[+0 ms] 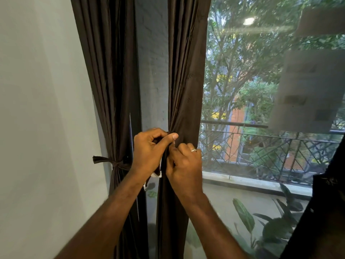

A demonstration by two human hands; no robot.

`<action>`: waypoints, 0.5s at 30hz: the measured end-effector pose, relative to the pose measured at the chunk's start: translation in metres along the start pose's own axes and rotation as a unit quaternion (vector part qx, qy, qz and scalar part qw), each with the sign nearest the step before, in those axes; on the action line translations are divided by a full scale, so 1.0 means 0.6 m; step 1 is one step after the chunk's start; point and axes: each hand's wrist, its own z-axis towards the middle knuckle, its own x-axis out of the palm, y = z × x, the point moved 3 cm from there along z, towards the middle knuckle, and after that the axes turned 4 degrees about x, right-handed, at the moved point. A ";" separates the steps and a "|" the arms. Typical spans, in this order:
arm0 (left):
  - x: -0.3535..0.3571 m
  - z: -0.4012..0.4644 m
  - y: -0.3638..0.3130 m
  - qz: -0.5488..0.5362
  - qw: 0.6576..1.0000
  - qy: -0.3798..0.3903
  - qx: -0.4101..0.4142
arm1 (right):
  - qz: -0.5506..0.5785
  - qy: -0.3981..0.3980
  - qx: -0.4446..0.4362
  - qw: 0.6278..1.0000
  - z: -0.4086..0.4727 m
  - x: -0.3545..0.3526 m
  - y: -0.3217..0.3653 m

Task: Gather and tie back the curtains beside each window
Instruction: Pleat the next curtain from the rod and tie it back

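Note:
Two dark brown curtains hang by the window. The left curtain [110, 75] is cinched at waist height by a knotted brown tie-back [112, 161]. The right curtain [186, 75] is bunched together where both my hands meet. My left hand [149, 152] grips a brown tie strip against the gathered folds, thumb pressed onto the fabric. My right hand [183, 165], a ring on one finger, pinches the fabric just below that thumb. A white-edged end of the strip [155, 174] hangs under my left hand.
A pale wall [41, 118] fills the left. Between the curtains is a grey pillar [154, 71]. The window glass [261, 81] shows trees, a balcony railing [261, 146] and leafy plants [270, 227]. A dark object [324, 212] stands at the right edge.

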 end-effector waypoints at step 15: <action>-0.045 0.005 0.015 0.042 0.999 0.016 -0.006 | 0.266 -0.023 0.353 0.897 0.014 -0.022 -0.113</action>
